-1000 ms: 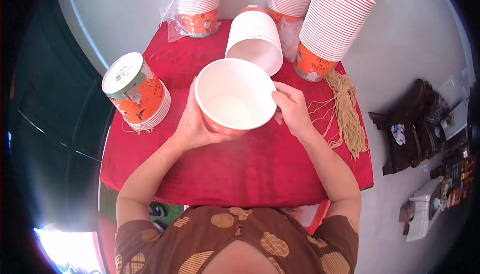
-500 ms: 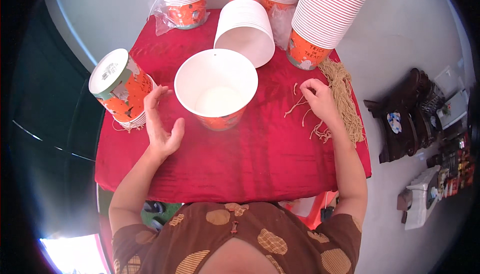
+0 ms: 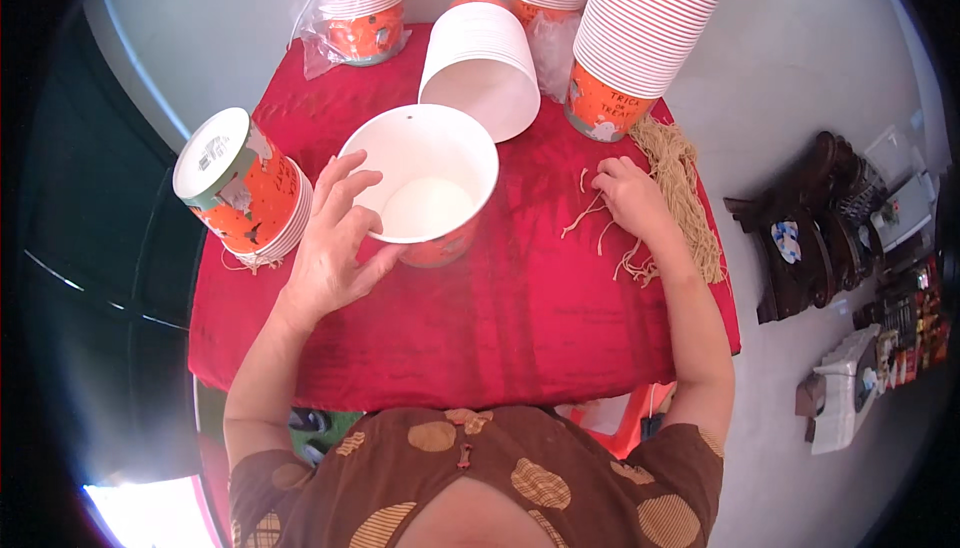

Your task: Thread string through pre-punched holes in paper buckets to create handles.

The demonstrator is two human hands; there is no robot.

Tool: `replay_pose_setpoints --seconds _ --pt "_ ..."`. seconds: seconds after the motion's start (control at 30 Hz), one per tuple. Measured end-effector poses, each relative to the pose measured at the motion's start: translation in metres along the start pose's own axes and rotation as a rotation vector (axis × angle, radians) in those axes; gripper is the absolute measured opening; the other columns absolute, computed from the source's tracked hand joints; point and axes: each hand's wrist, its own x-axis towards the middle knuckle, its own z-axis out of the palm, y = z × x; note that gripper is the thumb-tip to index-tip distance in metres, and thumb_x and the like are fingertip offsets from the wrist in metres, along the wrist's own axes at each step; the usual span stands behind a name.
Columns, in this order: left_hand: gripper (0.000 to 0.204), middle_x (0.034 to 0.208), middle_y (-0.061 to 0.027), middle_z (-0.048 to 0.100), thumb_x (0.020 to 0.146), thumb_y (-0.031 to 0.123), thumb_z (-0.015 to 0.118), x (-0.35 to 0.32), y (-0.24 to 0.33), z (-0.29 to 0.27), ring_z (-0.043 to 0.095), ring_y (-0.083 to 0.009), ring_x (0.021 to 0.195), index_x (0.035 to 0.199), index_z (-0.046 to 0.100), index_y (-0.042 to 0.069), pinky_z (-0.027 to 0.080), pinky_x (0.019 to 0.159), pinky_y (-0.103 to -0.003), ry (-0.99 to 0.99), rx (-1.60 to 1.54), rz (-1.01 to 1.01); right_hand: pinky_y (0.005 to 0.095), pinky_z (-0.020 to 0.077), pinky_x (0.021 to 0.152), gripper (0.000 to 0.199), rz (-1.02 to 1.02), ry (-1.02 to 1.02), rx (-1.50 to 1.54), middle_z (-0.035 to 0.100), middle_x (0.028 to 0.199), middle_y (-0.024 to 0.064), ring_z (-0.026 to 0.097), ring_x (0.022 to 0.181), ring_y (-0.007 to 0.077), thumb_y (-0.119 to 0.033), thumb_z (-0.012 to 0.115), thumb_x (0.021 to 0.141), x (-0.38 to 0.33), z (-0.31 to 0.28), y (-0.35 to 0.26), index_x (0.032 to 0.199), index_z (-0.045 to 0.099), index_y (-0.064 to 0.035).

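A white-lined paper bucket (image 3: pixel 430 203) with an orange printed outside stands near the middle of the red-covered table, its mouth facing up. My left hand (image 3: pixel 340 233) is at its left rim, fingers over the edge and thumb outside, gripping it. A small hole shows near the far rim. To the right, my right hand (image 3: pixel 632 196) has its fingers curled down on loose tan cord ends (image 3: pixel 588 214); the fingertips are partly hidden. Beside it lies a thick bundle of tan cord (image 3: pixel 685 203). Left of my left hand, a few nested buckets (image 3: pixel 255 188) stand upside down, with cord at their rims.
A stack of buckets (image 3: pixel 490 78) lies on its side toward the back. Tall upright bucket stacks (image 3: pixel 650 28) stand at the back right; another stack (image 3: pixel 362 23), in clear plastic, is at the back left. Dark wooden furniture (image 3: pixel 815 228) stands off to the right.
My left hand has moved right and closed on the bucket's rim; the bucket has tipped slightly. My right hand has lowered its fingers onto the cord ends.
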Motion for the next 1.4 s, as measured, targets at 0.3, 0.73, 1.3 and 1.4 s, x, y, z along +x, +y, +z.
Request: replay_pose_setpoints --seconds 0.3,0.73,1.3,1.4 --pt "0.036 0.123 -0.0168 0.054 0.064 0.004 0.084 0.003 -0.001 -0.002 0.04 -0.0428 0.133 0.078 0.051 0.005 0.047 0.1 -0.054 0.061 0.113 -0.031 0.0366 0.0503 0.077 0.007 -0.226 -0.057 -0.171 0.059 0.088 0.0059 0.059 0.088 0.0232 -0.006 0.059 0.077 0.007 -0.004 -0.006 0.081 0.064 -0.0066" --pt "0.035 0.119 -0.0212 0.054 0.058 0.003 0.067 -0.013 0.032 0.005 0.053 -0.0434 0.114 0.093 0.06 0.003 0.044 0.098 -0.058 0.274 0.023 0.187 0.048 0.0525 0.067 0.011 0.105 -0.082 0.181 0.063 0.084 0.0192 0.064 0.079 0.0397 -0.007 0.059 0.082 0.008 -0.009 -0.025 0.09 0.054 -0.0015" --pt "0.015 0.082 -0.0161 0.065 0.086 0.002 0.063 -0.04 0.058 0.07 0.066 -0.0309 0.07 0.1 0.061 -0.002 0.052 0.062 -0.039 -0.06 -0.574 -0.338 0.0217 0.0446 0.053 0.016 0.265 -0.155 1.205 0.057 0.072 0.001 0.054 0.06 0.0067 -0.006 0.049 0.099 0.017 -0.026 -0.141 0.106 0.063 0.0004" --pt "0.016 0.086 -0.0164 0.067 0.089 0.004 0.061 -0.043 0.057 0.075 0.067 -0.0277 0.071 0.104 0.06 -0.002 0.053 0.062 -0.037 -0.11 -0.653 -0.446 0.02 0.0439 0.049 0.02 0.392 -0.233 1.35 0.058 0.073 0.0011 0.052 0.056 0.0059 -0.01 0.046 0.102 0.01 -0.018 -0.148 0.11 0.061 0.001"
